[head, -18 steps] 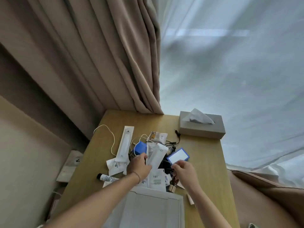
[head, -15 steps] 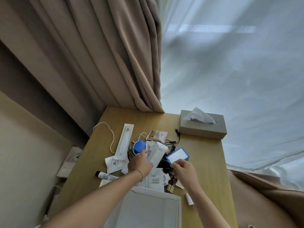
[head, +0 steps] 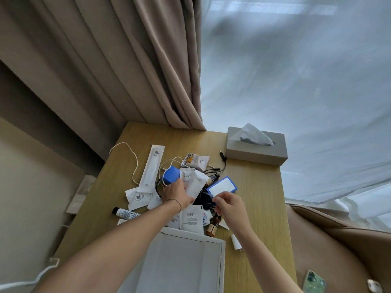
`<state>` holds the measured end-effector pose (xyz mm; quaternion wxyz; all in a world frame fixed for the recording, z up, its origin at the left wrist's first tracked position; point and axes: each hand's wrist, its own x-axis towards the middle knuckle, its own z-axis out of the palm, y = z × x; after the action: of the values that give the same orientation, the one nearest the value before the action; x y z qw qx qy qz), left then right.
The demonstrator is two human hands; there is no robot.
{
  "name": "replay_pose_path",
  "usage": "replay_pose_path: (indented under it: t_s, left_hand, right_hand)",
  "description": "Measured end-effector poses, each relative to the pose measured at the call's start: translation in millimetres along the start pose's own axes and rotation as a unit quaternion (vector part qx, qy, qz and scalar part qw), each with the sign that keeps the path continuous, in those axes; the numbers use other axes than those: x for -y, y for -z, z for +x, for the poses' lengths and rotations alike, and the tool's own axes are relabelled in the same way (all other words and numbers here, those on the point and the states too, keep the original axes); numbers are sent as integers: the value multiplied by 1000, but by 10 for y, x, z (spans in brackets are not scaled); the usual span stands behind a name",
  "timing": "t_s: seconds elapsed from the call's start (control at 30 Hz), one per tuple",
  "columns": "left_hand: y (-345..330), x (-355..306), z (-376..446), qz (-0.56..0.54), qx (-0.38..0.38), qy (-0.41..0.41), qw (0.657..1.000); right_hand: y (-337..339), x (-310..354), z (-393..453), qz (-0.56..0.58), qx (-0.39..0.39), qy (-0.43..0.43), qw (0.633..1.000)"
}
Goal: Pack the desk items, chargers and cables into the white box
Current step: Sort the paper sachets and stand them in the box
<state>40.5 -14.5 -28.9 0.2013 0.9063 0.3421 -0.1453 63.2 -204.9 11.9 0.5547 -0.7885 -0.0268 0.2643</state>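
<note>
Head view, left to right. A white cord point(head: 31, 280) crosses the lower left corner, off the desk point(head: 260, 199). A second white cable point(head: 132, 157) loops on the desk's left part, beside a long white sachet point(head: 151, 168) that lies lengthwise, its near end over a flat white packet point(head: 137, 197). Nearer the viewer, a small white tube with a black cap point(head: 124, 212) lies on its side.

The left hand point(head: 176, 192), a thin band at its wrist, rests on the pile at the desk's middle; its fingers curl round the lower end of a tall white pouch point(head: 196, 183) and hold it. Just left of the fingers sits a blue item point(head: 171, 176) with a white cable round it; its nature cannot be told. Behind the pile lie a printed sachet point(head: 195, 160) and a black cable point(head: 220, 163) whose plug points toward the far edge.

Below the hands, more white packets point(head: 191, 220) and a brown bottle point(head: 212, 227) touch the far edge of the white box point(head: 179, 265), which stands at the desk's near edge with only its flat white top surface in view; whether it is lidded cannot be told.

The right hand point(head: 229, 205) pinches the near corner of a blue-edged white card point(head: 222, 185) between thumb and fingertips, holding it tilted above the pile. A small white item point(head: 236, 242) lies right of the box.

A grey tissue box point(head: 256, 149), 1 tissue standing out of it, sits at the desk's far right corner. A green phone point(head: 314, 282) lies at the lower right, off the desk.
</note>
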Motion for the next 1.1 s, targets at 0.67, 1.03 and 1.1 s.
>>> replay_pose_path:
  t_s: [0.67, 1.03, 1.1]
  left_hand:
    - [808, 651, 27, -455, -64, -39, 887]
    - [1151, 897, -345, -548, -1, -17, 836]
    - [1153, 921, -391, -554, 10, -12, 833]
  right_hand:
    - [-890, 146, 524, -304, -90, 1, 948]
    - [-1424, 217, 916, -417, -128, -45, 899]
    - [-1438, 242, 934, -367, -138, -45, 919]
